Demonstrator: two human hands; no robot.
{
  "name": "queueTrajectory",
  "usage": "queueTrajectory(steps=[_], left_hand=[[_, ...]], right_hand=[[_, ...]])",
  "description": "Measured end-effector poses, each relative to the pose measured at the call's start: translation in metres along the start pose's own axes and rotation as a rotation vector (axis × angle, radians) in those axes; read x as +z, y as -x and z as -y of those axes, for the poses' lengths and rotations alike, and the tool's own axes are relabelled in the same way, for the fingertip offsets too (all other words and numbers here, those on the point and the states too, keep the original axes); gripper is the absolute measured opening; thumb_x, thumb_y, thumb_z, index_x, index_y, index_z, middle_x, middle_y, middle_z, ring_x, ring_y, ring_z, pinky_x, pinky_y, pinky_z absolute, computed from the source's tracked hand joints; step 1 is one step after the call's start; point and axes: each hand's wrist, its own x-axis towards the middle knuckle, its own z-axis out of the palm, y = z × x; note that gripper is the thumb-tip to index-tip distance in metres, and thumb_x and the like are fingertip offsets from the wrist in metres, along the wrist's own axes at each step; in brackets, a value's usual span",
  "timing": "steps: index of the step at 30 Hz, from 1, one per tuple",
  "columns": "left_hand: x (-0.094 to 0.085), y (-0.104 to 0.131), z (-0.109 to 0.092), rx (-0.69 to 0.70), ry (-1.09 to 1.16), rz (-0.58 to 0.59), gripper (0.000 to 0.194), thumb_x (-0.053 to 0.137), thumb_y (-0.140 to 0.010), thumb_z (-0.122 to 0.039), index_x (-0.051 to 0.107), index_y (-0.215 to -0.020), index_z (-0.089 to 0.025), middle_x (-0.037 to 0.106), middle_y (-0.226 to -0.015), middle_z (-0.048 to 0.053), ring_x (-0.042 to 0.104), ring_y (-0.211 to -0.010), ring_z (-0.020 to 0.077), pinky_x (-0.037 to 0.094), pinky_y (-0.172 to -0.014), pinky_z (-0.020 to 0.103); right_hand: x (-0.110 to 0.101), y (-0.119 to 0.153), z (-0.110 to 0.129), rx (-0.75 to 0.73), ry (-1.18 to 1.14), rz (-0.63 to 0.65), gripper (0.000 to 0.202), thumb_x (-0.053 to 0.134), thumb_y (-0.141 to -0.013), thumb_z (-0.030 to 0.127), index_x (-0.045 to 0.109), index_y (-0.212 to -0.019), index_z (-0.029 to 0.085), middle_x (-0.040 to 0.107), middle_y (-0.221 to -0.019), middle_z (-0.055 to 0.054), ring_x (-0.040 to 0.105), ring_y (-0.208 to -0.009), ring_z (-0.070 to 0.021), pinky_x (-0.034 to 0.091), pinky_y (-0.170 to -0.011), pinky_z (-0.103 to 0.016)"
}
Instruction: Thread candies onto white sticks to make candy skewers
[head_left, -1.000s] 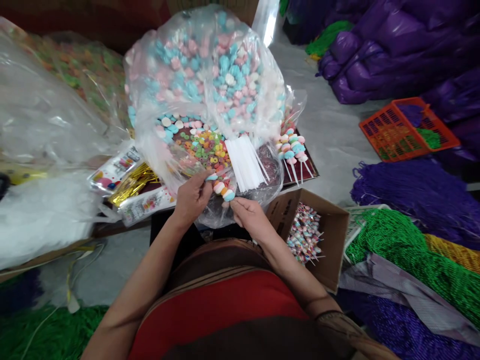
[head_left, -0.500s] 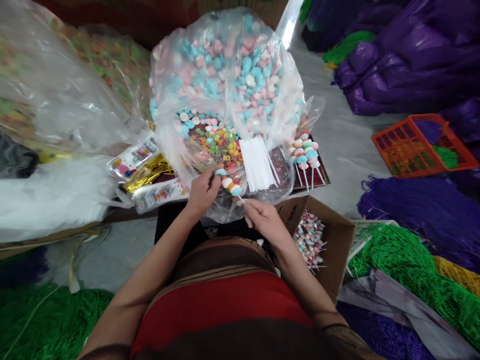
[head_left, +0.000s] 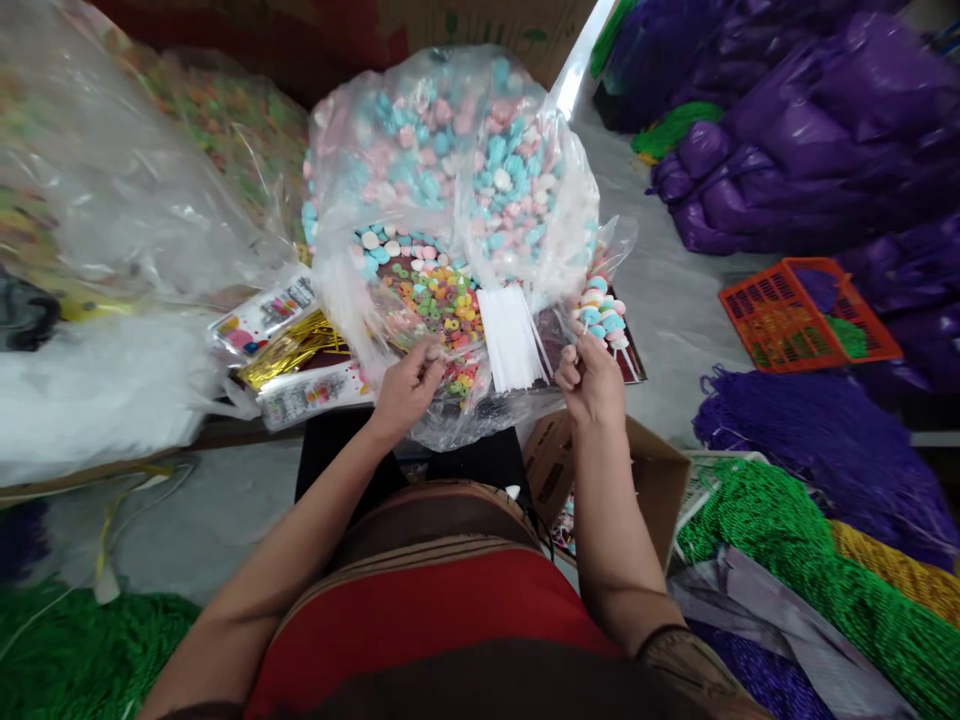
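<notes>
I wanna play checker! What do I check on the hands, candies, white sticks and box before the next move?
1. White sticks within reach: ok, bundled between the two hands.
2. Ring candies close by: ok, a loose pile by the left hand.
3. Pink, white and blue candies out where you can see them: ok, some lie loose beyond the rings.
4. Left hand free: cannot tell, its fingers are curled together.
5. Right hand free: cannot tell, it is right by the candy skewers and its grip is hidden.
6. Clear view into the cardboard box: not ok, the right forearm blocks part of it.
</notes>
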Motion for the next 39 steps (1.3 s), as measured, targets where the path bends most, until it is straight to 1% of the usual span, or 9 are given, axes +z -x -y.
queueTrajectory(steps=[6, 10, 12, 15, 18, 21, 26, 34, 39], left_hand=[[0.002, 0.001, 0.005, 0.051, 0.015, 0.002, 0.044, 0.054, -0.097, -0.04, 0.07, -0.13, -0.016, 0.08, -0.113, 0.01, 0.075, -0.096, 0.0195, 0.058, -0.091, 0.03], [0.003, 0.001, 0.008, 0.117, -0.001, 0.012, 0.037, 0.053, -0.098, -0.036, 0.074, -0.122, -0.017, 0.081, -0.113, 0.009, 0.076, -0.098, 0.0194, 0.058, -0.095, 0.031], [0.003, 0.001, 0.009, 0.16, -0.008, 0.016, 0.035, 0.053, -0.099, -0.034, 0.074, -0.122, -0.017, 0.081, -0.116, 0.009, 0.076, -0.103, 0.0199, 0.058, -0.097, 0.031], [0.003, 0.001, 0.008, 0.188, -0.035, 0.023, 0.034, 0.054, -0.099, -0.032, 0.074, -0.123, -0.018, 0.079, -0.124, 0.009, 0.075, -0.112, 0.0211, 0.058, -0.102, 0.033], [0.004, 0.002, 0.008, 0.193, -0.058, 0.022, 0.034, 0.053, -0.1, -0.031, 0.074, -0.123, -0.018, 0.079, -0.125, 0.009, 0.075, -0.114, 0.0204, 0.057, -0.103, 0.032], [0.006, 0.002, 0.009, 0.226, -0.049, 0.0, 0.033, 0.053, -0.1, -0.03, 0.075, -0.121, -0.016, 0.08, -0.123, 0.01, 0.075, -0.114, 0.0203, 0.057, -0.103, 0.032], [0.007, 0.003, 0.01, 0.259, -0.047, -0.01, 0.032, 0.053, -0.1, -0.028, 0.076, -0.118, -0.015, 0.081, -0.118, 0.011, 0.076, -0.111, 0.0206, 0.059, -0.099, 0.031], [0.008, 0.002, 0.011, 0.283, -0.097, 0.013, 0.032, 0.052, -0.1, -0.025, 0.076, -0.118, -0.016, 0.081, -0.111, 0.009, 0.075, -0.105, 0.019, 0.058, -0.092, 0.029], [0.011, 0.002, 0.013, 0.296, -0.12, 0.009, 0.03, 0.052, -0.101, -0.025, 0.076, -0.118, -0.017, 0.081, -0.109, 0.009, 0.075, -0.103, 0.0195, 0.058, -0.091, 0.031]], right_hand=[[-0.007, -0.004, -0.005, 0.041, -0.101, -0.016, 0.033, 0.084, -0.071, 0.024, 0.059, -0.093, 0.022, 0.06, -0.07, 0.009, 0.03, -0.043, -0.0021, 0.027, -0.039, -0.014], [-0.024, 0.024, -0.014, -0.024, 0.202, -0.153, 0.043, 0.077, -0.078, 0.035, 0.064, -0.117, 0.024, 0.074, -0.089, 0.002, 0.039, -0.045, -0.0057, 0.034, -0.04, -0.02], [-0.033, 0.038, -0.015, -0.156, 0.536, -0.252, 0.052, 0.072, -0.082, 0.038, 0.064, -0.131, 0.022, 0.076, -0.096, -0.003, 0.049, -0.051, -0.0098, 0.042, -0.046, -0.025], [-0.042, 0.047, -0.01, -0.471, 0.974, -0.353, 0.045, 0.067, -0.086, 0.039, 0.074, -0.124, 0.016, 0.077, -0.104, -0.011, 0.066, -0.077, -0.0195, 0.057, -0.071, -0.037], [-0.037, 0.033, -0.007, -0.658, 1.058, -0.305, 0.037, 0.059, -0.092, 0.039, 0.079, -0.117, 0.018, 0.078, -0.108, -0.012, 0.072, -0.097, -0.0252, 0.058, -0.09, -0.044], [-0.018, 0.005, -0.011, -0.56, 1.088, -0.105, 0.033, 0.057, -0.093, 0.036, 0.081, -0.108, 0.02, 0.081, -0.102, -0.01, 0.074, -0.097, -0.0266, 0.059, -0.092, -0.044], [0.009, -0.029, -0.014, -0.404, 1.466, 0.021, 0.031, 0.054, -0.092, 0.029, 0.083, -0.097, 0.019, 0.082, -0.098, -0.013, 0.074, -0.097, -0.0307, 0.055, -0.091, -0.042], [0.007, -0.037, -0.012, -0.263, 1.556, -0.04, 0.034, 0.059, -0.089, 0.035, 0.083, -0.103, 0.015, 0.082, -0.1, -0.017, 0.073, -0.094, -0.0336, 0.054, -0.086, -0.043], [0.003, -0.043, -0.017, -0.264, 1.442, -0.086, 0.032, 0.063, -0.087, 0.04, 0.083, -0.095, 0.016, 0.083, -0.093, -0.015, 0.074, -0.09, -0.0324, 0.054, -0.085, -0.042]])
